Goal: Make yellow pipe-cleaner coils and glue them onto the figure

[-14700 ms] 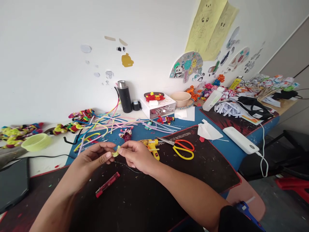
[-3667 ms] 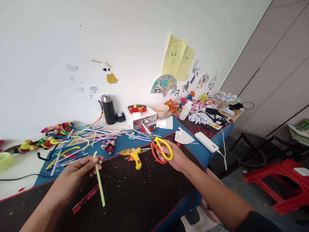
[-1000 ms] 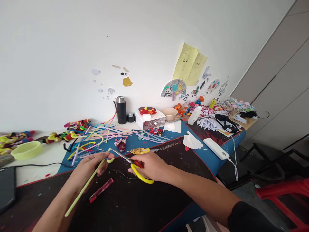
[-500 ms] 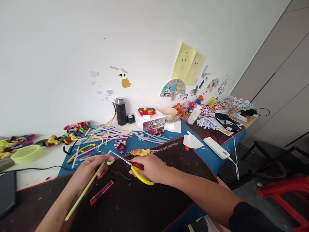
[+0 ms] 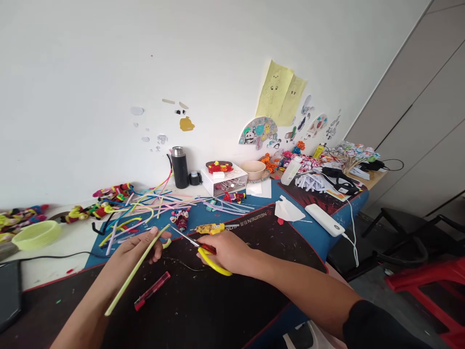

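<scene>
My left hand (image 5: 143, 247) is closed on a pale yellow-green pipe cleaner (image 5: 131, 277), which slants from its fingertips down along the forearm. A short curled yellow-green piece (image 5: 166, 244) shows beside its fingers. My right hand (image 5: 227, 249) grips a pair of scissors (image 5: 213, 264) with yellow and red handles. Their blades point left, with the tips close to the upper end of the pipe cleaner. Below the left hand, a red transparent pen-like tool (image 5: 152, 291) lies on the black mat (image 5: 203, 310). A yellow hot glue gun (image 5: 210, 228) rests just behind the scissors.
Loose coloured pipe cleaners (image 5: 145, 208) and a small red figure (image 5: 180, 219) lie behind my hands. A black thermos (image 5: 179, 168) stands by a white drawer box (image 5: 225, 182). To the right are crumpled tissue (image 5: 288, 210) and a white power bank (image 5: 324, 220).
The pipe cleaner has shifted: its lower end is slightly higher and further right, and its upper end lies nearer the blade tips. My left thumb has lifted. The scissors have barely moved.
</scene>
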`<move>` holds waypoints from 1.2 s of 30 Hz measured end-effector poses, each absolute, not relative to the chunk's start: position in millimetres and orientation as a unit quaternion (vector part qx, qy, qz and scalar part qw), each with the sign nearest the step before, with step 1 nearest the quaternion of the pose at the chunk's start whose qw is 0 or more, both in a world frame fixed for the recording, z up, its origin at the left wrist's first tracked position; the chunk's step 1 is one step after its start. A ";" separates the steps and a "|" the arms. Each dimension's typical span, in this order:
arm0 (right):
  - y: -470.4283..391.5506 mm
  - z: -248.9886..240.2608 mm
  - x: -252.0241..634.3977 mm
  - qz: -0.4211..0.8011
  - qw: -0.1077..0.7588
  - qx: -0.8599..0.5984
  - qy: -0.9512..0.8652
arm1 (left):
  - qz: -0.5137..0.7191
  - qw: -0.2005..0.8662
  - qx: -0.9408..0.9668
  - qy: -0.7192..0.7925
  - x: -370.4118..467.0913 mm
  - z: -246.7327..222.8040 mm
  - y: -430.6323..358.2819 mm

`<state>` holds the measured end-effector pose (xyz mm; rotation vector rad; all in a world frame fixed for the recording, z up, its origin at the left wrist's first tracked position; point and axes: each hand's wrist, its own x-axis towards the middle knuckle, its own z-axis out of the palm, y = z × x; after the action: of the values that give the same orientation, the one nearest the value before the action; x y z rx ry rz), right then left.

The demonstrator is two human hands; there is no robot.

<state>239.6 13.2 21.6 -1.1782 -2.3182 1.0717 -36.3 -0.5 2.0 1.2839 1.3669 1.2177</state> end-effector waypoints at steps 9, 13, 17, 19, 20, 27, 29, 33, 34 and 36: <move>17.7 9.4 243.4 0.350 0.189 -0.414 -0.819 | 0.501 0.346 0.551 0.571 -43.1 -0.5 3.6; 17.3 6.8 244.7 0.352 0.179 -0.420 -0.817 | 0.506 0.305 0.547 0.593 -49.1 -1.0 2.7; 17.1 4.9 245.2 0.357 0.178 -0.408 -0.821 | 0.488 0.229 0.582 0.609 -51.9 0.3 1.3; 17.5 3.2 245.1 0.355 0.185 -0.404 -0.823 | 0.484 0.204 0.597 0.606 -50.5 0.3 0.9; 17.8 2.2 245.0 0.353 0.187 -0.404 -0.823 | 0.479 0.199 0.607 0.602 -49.5 0.0 0.7; 17.4 -0.5 244.2 0.321 0.147 -0.397 -0.847 | 0.457 0.178 0.662 0.566 -44.7 -1.7 -2.0; 15.4 0.3 244.1 0.301 0.133 -0.396 -0.857 | 0.454 0.170 0.674 0.557 -41.1 0.1 -3.6; 11.4 0.1 243.0 0.264 0.080 -0.390 -0.879 | 0.451 0.144 0.712 0.518 -32.0 4.3 -5.3; 10.6 -0.1 242.4 0.256 0.065 -0.379 -0.887 | 0.452 0.139 0.716 0.513 -31.2 4.5 -4.9; 9.0 -0.2 240.8 0.245 0.044 -0.352 -0.902 | 0.448 0.154 0.709 0.522 -33.1 3.7 -3.2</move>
<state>240.8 9.0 -0.2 -1.0758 -2.7587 0.7474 -33.1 -3.2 3.7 2.0333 1.4960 1.2843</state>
